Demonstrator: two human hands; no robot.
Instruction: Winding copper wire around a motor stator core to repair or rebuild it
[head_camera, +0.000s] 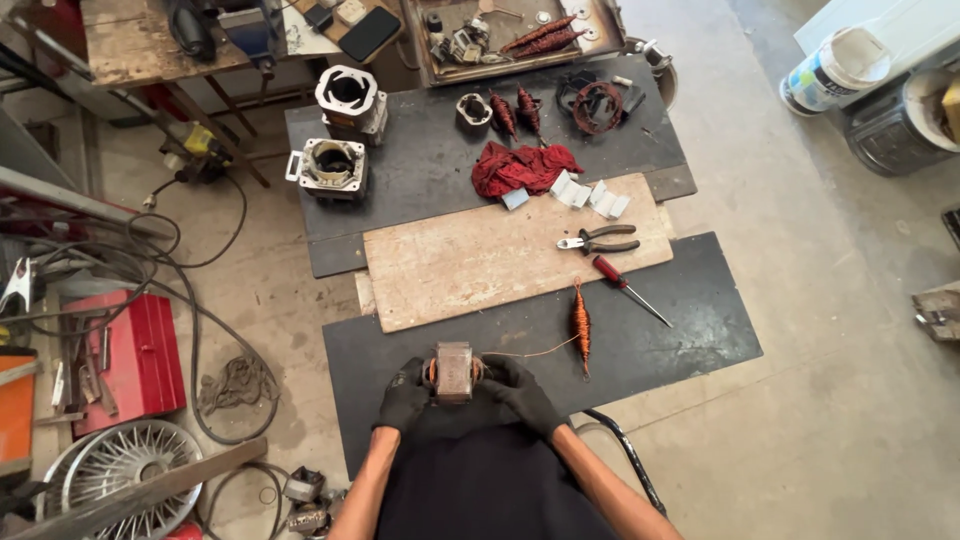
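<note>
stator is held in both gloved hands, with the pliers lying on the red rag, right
Not quite. The head view shows the pliers lying on the wooden board, not on the red rag. The stator is indeed held by the gloved left hand and right hand.

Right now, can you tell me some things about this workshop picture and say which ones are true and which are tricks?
1. Both gloved hands, the left hand and the right hand, hold the metal motor core. True.
2. The pliers lie on the bare floor. False: they lie on the wooden board.
3. A thin copper wire runs from the motor core to the copper coil. True.
4. The red rag is in the right hand. False: it lies on the dark mat, far from both hands.
5. The screwdriver has a red handle. True.
</note>
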